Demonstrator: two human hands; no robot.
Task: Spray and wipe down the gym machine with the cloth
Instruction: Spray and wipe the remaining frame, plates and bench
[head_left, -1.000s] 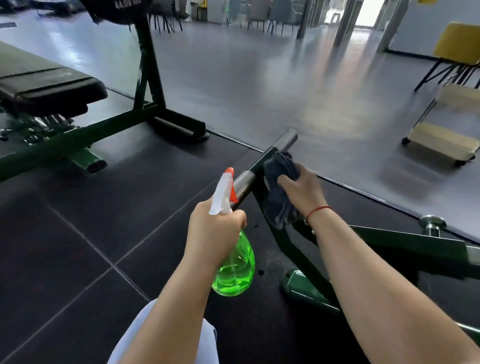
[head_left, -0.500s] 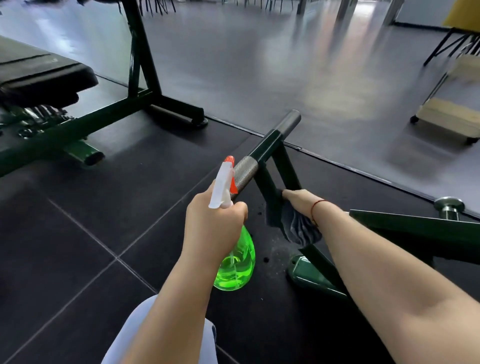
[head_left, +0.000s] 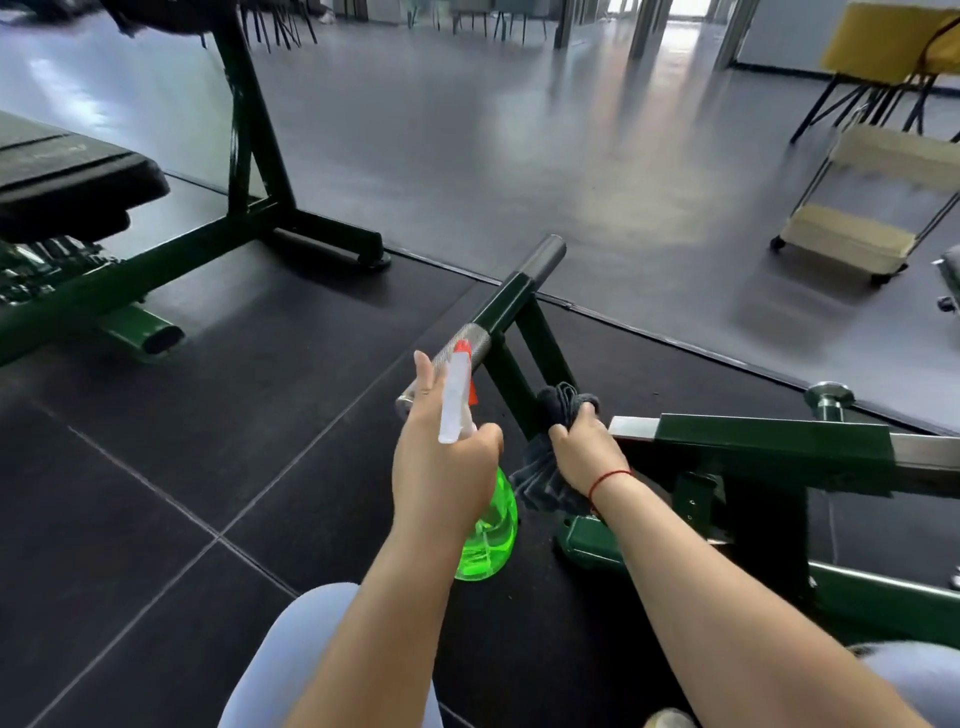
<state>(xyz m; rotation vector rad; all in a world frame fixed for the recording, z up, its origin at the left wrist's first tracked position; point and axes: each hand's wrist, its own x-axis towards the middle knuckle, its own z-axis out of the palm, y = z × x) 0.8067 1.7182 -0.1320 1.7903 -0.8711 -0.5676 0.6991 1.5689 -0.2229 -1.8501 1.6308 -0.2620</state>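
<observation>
My left hand (head_left: 441, 467) grips a green spray bottle (head_left: 488, 535) with a white and orange trigger head, held upright just left of the machine. The dark green gym machine (head_left: 769, 441) has a slanted upright topped by a knurled metal handle bar (head_left: 498, 317). My right hand (head_left: 587, 452) holds a dark grey cloth (head_left: 545, 478) pressed around the upright's lower part, where it meets the horizontal beam. The cloth's loose end hangs below my hand.
A black padded bench (head_left: 67, 182) on a green frame stands at the left. A cream rolling cart (head_left: 862, 208) and a yellow chair (head_left: 893, 47) are at the far right. The floor is black tiles here, grey beyond. My knees show at the bottom.
My right hand slid the cloth from the top handle bar down the upright to near its base. The left hand and spray bottle stayed about where they were.
</observation>
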